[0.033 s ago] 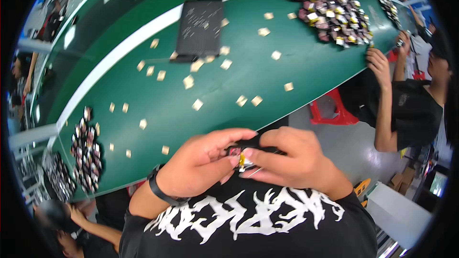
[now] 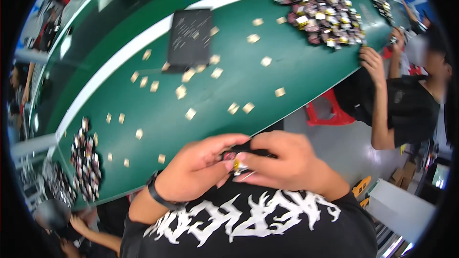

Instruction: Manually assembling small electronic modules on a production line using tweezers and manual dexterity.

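In front of my chest, just off the table's near edge, both hands meet around a small dark part with red and yellow patches (image 2: pixel 239 163). My left hand (image 2: pixel 193 167), with a black band at the wrist, pinches its left end between thumb and fingers. From the other side, the thumb and fingers of my right hand (image 2: pixel 289 160) close on the same part. A thin pale strip or wire sticks out below the right thumb. Fingers cover most of the part, so its exact kind does not show.
Small beige squares (image 2: pixel 191 114) lie scattered over the green table (image 2: pixel 224 93). Beyond stands a black tray (image 2: pixel 184 50) holding thin slivers. Similar small parts form a large pile (image 2: pixel 325 16) far right and another pile (image 2: pixel 86 162) left. A co-worker (image 2: pixel 411 110) sits right, near a red stool (image 2: pixel 330 110).
The view has shifted slightly, so table things appear a little lower and further left. Both hands keep their grip on the small part.
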Motion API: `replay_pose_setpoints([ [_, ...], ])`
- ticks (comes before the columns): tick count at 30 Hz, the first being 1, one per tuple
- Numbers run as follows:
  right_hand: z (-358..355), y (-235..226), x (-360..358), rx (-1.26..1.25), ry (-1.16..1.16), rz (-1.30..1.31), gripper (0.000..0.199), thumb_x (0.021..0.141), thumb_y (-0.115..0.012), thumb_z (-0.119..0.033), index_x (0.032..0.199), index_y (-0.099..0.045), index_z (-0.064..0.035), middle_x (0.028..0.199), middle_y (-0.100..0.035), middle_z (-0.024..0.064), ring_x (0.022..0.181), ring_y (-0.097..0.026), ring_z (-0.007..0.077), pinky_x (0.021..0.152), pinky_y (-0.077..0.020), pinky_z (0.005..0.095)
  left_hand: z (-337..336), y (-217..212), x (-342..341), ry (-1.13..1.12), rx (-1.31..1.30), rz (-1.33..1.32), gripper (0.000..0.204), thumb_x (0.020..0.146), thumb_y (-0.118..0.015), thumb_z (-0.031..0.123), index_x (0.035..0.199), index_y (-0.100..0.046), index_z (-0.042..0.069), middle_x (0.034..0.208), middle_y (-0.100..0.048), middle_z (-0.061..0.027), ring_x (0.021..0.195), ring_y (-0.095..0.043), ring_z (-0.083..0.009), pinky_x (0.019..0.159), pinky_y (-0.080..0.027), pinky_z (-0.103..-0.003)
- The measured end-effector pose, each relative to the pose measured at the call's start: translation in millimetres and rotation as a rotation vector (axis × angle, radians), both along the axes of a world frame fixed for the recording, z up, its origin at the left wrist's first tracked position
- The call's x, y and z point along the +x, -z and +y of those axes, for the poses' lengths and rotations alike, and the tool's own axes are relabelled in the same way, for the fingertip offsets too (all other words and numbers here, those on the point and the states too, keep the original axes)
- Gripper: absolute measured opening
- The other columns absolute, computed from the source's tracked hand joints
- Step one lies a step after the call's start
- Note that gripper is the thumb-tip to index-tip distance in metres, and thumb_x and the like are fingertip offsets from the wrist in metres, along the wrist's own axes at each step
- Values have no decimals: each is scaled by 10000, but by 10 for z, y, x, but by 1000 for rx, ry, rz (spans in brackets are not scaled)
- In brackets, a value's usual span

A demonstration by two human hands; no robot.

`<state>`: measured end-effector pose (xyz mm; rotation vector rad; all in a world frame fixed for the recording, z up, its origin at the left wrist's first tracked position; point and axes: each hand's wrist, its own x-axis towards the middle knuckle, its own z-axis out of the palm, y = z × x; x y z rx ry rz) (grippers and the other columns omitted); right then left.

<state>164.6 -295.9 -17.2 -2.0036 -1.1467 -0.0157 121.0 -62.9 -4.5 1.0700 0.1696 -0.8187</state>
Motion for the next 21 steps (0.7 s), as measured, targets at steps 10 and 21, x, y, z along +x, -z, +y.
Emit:
replay_pose_setpoints([
  [10, -337, 167, 267, 59, 49, 54, 387, 797, -816, -172, 1150, -688, -78, 1180, -634, 57, 875, -703, 216, 676, -586, 332, -263, 65, 519, 47, 96, -19, 503, 980, -552, -36, 1439, -353, 17, 881, -639, -104, 642, -585, -116, 503, -418, -230],
  [21, -1308, 496, 609, 144, 801, -64, 331, 800, -842, -207, 1076, -733, -61, 1091, -696, 94, 933, -697, 248, 793, -578, 357, -498, 344, 649, -5, 120, -94, 451, 1009, -508, -2, 1442, -388, -31, 1289, -642, -248, 794, -666, -168, 627, -528, -250],
])
